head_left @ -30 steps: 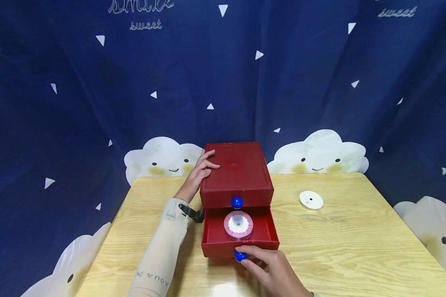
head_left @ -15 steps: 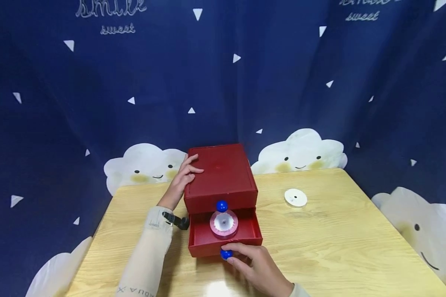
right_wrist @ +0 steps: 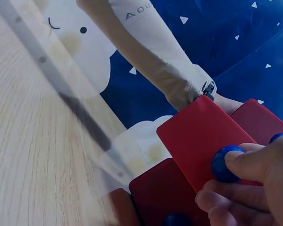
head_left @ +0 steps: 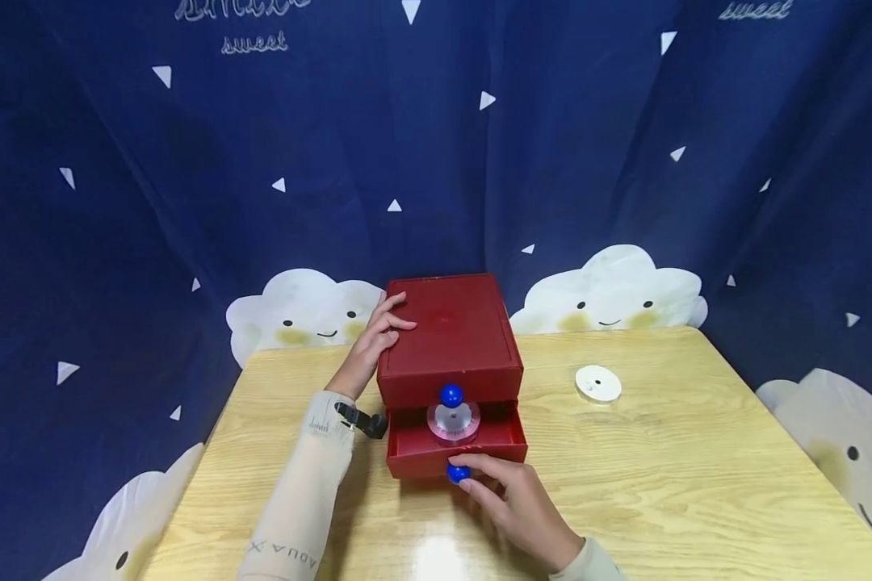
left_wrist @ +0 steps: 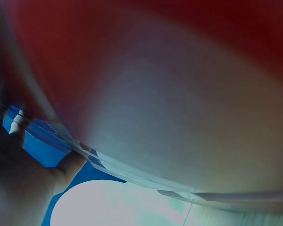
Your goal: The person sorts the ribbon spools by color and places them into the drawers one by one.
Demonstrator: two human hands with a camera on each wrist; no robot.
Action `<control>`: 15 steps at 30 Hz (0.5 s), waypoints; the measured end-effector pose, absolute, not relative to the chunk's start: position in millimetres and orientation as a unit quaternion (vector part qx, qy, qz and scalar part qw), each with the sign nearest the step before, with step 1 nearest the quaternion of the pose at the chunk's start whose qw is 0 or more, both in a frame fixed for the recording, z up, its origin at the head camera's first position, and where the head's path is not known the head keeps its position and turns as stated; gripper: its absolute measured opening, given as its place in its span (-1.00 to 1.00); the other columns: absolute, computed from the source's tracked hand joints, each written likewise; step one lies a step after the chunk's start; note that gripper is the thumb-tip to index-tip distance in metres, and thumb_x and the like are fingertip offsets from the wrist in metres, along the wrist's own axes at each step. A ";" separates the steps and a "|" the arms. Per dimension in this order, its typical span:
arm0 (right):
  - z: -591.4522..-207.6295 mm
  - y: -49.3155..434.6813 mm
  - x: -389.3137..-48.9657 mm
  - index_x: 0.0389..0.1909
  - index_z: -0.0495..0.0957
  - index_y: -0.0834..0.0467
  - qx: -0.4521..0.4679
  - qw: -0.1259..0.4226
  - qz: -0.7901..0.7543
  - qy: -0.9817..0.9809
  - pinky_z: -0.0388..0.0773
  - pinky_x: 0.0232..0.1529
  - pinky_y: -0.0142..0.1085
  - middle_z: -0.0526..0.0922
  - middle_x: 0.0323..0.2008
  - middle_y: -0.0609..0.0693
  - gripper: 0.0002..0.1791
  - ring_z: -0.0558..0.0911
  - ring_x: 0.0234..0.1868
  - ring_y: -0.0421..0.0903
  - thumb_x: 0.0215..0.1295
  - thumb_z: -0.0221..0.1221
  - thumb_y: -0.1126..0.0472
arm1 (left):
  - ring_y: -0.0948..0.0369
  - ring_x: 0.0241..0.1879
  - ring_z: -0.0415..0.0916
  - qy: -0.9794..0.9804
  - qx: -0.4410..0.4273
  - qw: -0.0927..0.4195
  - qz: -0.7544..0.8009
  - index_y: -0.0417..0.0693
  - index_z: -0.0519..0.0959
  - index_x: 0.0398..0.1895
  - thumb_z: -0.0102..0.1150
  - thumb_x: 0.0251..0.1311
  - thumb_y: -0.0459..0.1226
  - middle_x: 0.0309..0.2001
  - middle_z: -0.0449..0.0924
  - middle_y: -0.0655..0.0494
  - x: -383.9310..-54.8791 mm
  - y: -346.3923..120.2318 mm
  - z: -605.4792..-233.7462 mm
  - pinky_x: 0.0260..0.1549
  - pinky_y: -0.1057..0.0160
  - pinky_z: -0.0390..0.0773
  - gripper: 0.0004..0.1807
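Note:
A red two-drawer box point(head_left: 446, 327) stands on the table, its lower drawer point(head_left: 417, 461) partly pulled out. My right hand point(head_left: 526, 508) pinches the lower drawer's blue knob point(head_left: 458, 473) between thumb and fingers; the right wrist view shows this pinch on the blue knob point(right_wrist: 225, 165) up close. Inside the drawer lies a round pink roll point(head_left: 454, 424) with a pale centre, its back edge partly hidden under the upper drawer. My left hand point(head_left: 371, 347) rests at the box's top left edge, fingers extended over the top. The left wrist view is mostly blurred red and grey.
A flat white disc point(head_left: 598, 383) with a small centre hole lies on the wooden table point(head_left: 661, 484), right of the box. The upper drawer is shut, with its own blue knob point(head_left: 451, 395). Behind the table hangs a dark blue curtain point(head_left: 436, 145) with cloud prints.
The lower drawer has slid partway inward with the right hand on its knob, carrying the pink roll farther under the upper drawer. The left hand keeps its place on the box.

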State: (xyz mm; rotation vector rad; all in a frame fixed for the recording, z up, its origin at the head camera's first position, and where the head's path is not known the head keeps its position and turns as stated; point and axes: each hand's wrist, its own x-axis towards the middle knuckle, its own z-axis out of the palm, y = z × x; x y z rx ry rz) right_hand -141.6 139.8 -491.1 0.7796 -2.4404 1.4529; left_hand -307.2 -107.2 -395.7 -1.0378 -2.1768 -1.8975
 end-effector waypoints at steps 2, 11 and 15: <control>-491.3 139.0 -144.3 0.07 0.60 -0.13 0.260 0.104 0.485 -0.829 0.59 -0.32 -0.38 0.67 -0.12 -0.28 -0.68 0.61 -0.31 -0.30 0.30 0.21 0.14 | 0.03 0.51 -0.49 -0.709 -0.336 0.036 -0.618 -0.43 0.50 0.03 -0.19 0.28 -0.41 0.49 -0.04 -0.13 -306.7 -107.6 -394.7 0.38 -0.15 -0.26 -0.64; -492.9 135.7 -156.1 0.08 0.60 -0.14 0.256 0.110 0.489 -0.826 0.58 -0.33 -0.39 0.67 -0.10 -0.28 -0.67 0.63 -0.25 -0.28 0.29 0.21 0.15 | 0.21 0.50 -0.48 -0.703 -0.336 0.034 -0.626 -0.46 0.49 0.02 -0.22 0.29 -0.44 0.49 -0.07 -0.14 -305.7 -109.1 -394.1 0.39 -0.11 -0.26 -0.64; -495.5 134.7 -160.5 0.08 0.60 -0.14 0.252 0.120 0.495 -0.823 0.58 -0.32 -0.39 0.67 -0.12 -0.27 -0.66 0.64 -0.25 -0.28 0.29 0.21 0.15 | 0.17 0.51 -0.49 -0.702 -0.337 0.032 -0.626 -0.46 0.49 0.03 -0.22 0.30 -0.43 0.50 -0.07 -0.13 -306.0 -108.0 -393.8 0.39 -0.11 -0.24 -0.64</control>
